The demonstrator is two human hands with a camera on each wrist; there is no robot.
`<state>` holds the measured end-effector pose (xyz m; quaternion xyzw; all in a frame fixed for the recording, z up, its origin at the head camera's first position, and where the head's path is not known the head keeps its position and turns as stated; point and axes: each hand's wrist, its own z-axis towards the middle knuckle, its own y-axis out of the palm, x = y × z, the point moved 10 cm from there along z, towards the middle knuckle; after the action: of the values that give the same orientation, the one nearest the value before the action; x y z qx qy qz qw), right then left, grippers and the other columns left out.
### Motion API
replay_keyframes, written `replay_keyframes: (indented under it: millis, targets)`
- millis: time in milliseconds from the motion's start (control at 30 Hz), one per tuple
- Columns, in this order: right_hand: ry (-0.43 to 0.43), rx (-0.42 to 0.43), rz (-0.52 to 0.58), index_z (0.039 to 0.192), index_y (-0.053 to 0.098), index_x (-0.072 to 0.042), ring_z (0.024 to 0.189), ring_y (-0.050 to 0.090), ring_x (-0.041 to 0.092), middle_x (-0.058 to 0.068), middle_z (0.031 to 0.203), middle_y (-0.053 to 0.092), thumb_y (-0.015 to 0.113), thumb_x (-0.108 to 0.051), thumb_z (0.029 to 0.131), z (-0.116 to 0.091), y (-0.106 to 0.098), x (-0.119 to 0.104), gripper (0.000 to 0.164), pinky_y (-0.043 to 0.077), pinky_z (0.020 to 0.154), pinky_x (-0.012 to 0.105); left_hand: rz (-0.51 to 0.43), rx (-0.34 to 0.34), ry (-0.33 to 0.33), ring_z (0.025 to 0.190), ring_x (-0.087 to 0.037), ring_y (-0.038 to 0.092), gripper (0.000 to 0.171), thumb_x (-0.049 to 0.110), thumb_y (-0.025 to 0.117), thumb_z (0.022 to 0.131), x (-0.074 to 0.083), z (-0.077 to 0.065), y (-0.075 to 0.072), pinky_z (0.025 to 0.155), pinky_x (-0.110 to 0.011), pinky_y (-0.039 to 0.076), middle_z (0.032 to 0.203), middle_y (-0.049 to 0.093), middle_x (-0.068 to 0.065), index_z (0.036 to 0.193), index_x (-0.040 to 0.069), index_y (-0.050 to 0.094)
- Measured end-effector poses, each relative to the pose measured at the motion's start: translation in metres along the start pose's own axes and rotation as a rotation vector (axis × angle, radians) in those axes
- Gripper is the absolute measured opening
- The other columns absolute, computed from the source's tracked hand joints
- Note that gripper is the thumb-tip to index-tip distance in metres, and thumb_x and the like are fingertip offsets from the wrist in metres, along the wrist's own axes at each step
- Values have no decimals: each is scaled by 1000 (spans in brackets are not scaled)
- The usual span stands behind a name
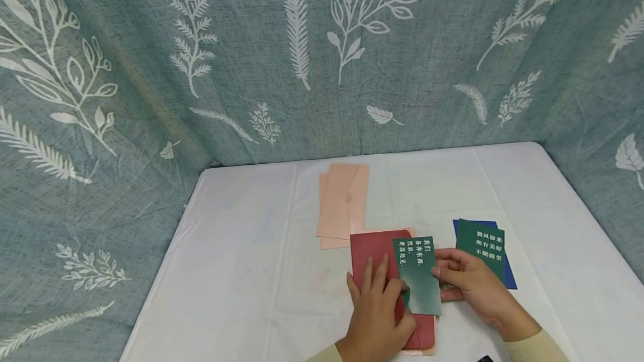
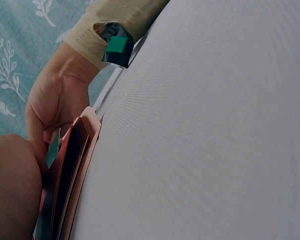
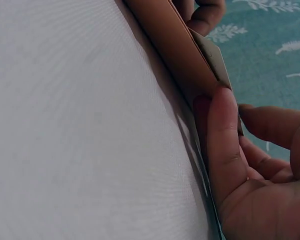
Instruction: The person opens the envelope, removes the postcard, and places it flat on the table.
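- Right hand [image 1: 475, 286]: thumb and fingers pinch the right edge of a white-lettered green card [image 1: 421, 286].
- Left hand [image 1: 374, 317]: fingers spread flat on a red envelope [image 1: 371, 243], index finger bent at the card's left edge.
- Under the pinched card: the red envelope, with pink paper [image 1: 412, 233] beneath it.
- Beyond the left hand: overlapping pink envelopes [image 1: 338, 200].
- Just behind the right hand: a second green card [image 1: 470, 239] over a blue card [image 1: 510, 279].

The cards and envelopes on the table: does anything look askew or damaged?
No damage or spills that I can see. The green card farther right lies crooked over a blue piece, and the peach envelopes at the back overlap unevenly, so both piles look slightly untidy.
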<state>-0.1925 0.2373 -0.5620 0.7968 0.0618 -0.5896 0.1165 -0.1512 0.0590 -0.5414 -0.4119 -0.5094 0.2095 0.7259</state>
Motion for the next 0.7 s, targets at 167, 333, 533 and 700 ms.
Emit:
replay_keyframes:
  millis: [167,333,533,700]
  targets:
    - [10,45,-32,152,42,18,94,71,22,15,114,68,69,-3,104,0,-2,0,59,65,74,44,6,20,12,158,-48,25,28,26,68,90,0,-1,-1,104,-93,13,173,35,-14,117,25,64]
    - [13,74,-62,151,44,17,92,67,22,16,108,65,67,0,103,-1,-4,0,56,65,74,43,13,31,19,158,-47,25,28,26,68,88,1,-1,-1,104,-93,14,172,36,-14,116,25,64]
    - [13,87,-91,151,45,17,90,65,23,15,103,65,65,3,103,-1,-6,-1,54,64,73,43,14,35,19,158,-47,26,28,25,68,88,2,-1,-2,104,-93,14,172,36,-14,115,24,64]
    - [17,109,-115,152,45,17,90,64,24,15,102,64,64,3,104,-3,-10,-1,53,64,72,44,8,15,0,159,-46,24,28,27,69,89,0,-1,-1,105,-92,12,172,36,-13,116,25,64]
